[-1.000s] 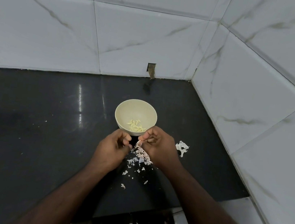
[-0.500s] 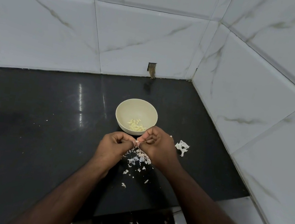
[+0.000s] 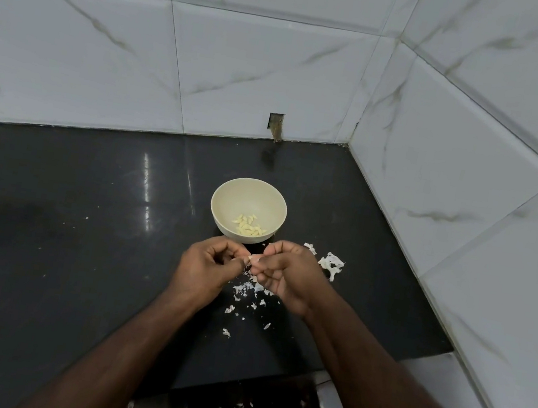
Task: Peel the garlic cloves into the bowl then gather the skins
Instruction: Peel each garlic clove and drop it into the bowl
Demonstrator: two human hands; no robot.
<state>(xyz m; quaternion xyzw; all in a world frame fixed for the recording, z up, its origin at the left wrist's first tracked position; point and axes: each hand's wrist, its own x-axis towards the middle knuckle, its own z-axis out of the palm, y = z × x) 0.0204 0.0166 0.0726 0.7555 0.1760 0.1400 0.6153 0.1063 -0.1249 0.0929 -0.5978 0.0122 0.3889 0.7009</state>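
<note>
**Head view: garlic peeling at counter corner**

Head view, single frame, looking down at two bare hands over a counter.

Left hand (image 3: pixel 209 261): fingers curled inward, thumb and fingertips pinching one end of a small pale clove (image 3: pixel 255 259).

Right hand (image 3: pixel 285 273): fingers curled, thumb and forefinger pinching the other end of the same clove. Both hands meet at it, fingertips nearly touching. Whether skin remains on the clove cannot be told; it is too small.

Bowl (image 3: pixel 227 194): round, cream, matte, smooth-walled, standing upright just beyond the hands.

Peeled cloves (image 3: pixel 250 227): a small heap of pale yellow, slender, pointed pieces, lying on the bowl's near inner slope.

Skins (image 3: pixel 250 292): thin, papery, white flakes with ragged edges, scattered on the counter beneath and nearer than the hands, thinning out toward the forearms.

Larger skins (image 3: pixel 331 264): crumpled, lacy white scraps, on the counter just right of the right hand.

Counter (image 3: pixel 67 227): black polished stone, glossy, carrying streaks of reflected light left of the bowl.

Wall (image 3: pixel 246 62): large white marble-look tiles, grey veined, glossy, meeting in a corner beyond and right of the hands.

Notch (image 3: pixel 276 125): small rectangular cut-out at the tile base, beyond the bowl.
</note>
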